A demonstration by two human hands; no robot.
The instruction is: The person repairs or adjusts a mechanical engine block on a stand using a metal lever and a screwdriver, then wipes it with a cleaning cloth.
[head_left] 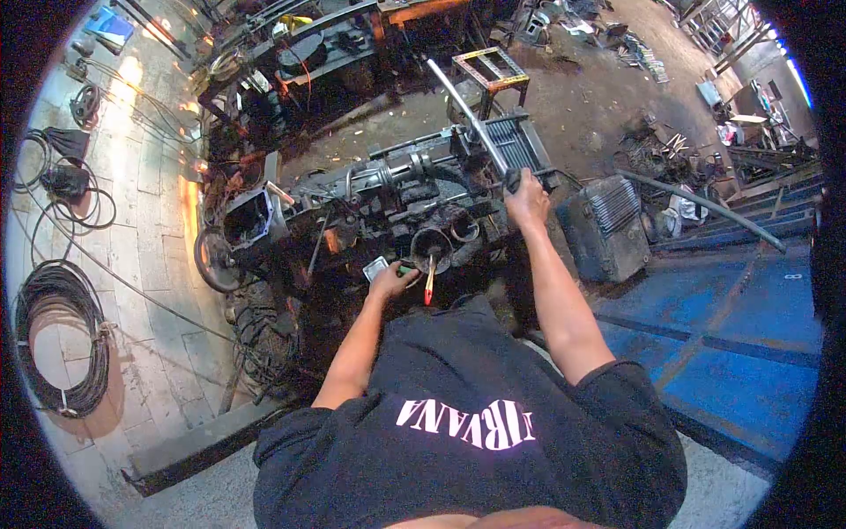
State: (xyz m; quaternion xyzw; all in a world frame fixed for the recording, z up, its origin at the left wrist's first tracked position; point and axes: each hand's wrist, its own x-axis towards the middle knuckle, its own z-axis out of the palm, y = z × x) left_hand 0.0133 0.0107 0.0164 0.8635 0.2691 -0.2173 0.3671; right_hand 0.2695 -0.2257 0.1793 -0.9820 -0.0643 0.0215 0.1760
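Observation:
My right hand (529, 201) is wrapped round the dark lower end of a long metal bar (471, 119), which slants up and away to the left over the greasy machine (388, 189). My left hand (392, 280) lies at the near side of the machine, its fingers curled by a small dark green item too small to name. Just beyond it sits a pale rectangular plate (376, 268). Between my hands, a brush with a red-tipped handle (429, 291) stands in a round metal opening (433, 247).
A handwheel (216, 259) is at the machine's left. Coiled cable (62, 339) lies on the tiled floor. A finned motor (608, 225) and blue metal sheets (731, 344) are on the right. Beyond the machine stands a small metal frame stand (490, 70).

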